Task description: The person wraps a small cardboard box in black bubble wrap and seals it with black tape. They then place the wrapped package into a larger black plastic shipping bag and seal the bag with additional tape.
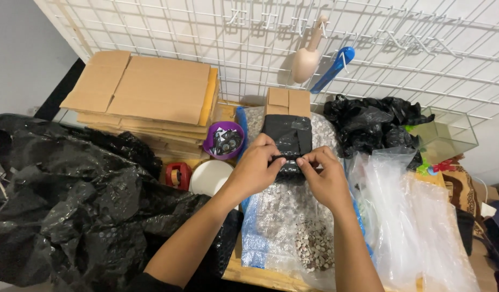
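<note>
Pinching the lower edge of a black plastic-wrapped parcel (286, 141), the left hand (253, 168) and right hand (326, 176) grip thin, slippery, probably light film; firmest hold looks nearest the fingertips.

head view | looking down from the person's head, close over both forearms | facing forward toward the wire grid wall (422, 65) | taking in the cluttered table (260, 277)

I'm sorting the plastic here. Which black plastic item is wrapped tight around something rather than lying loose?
The small black plastic-wrapped parcel pinched by both hands, left hand and right hand. The big black sheet and black bag heap lie crumpled.
</note>
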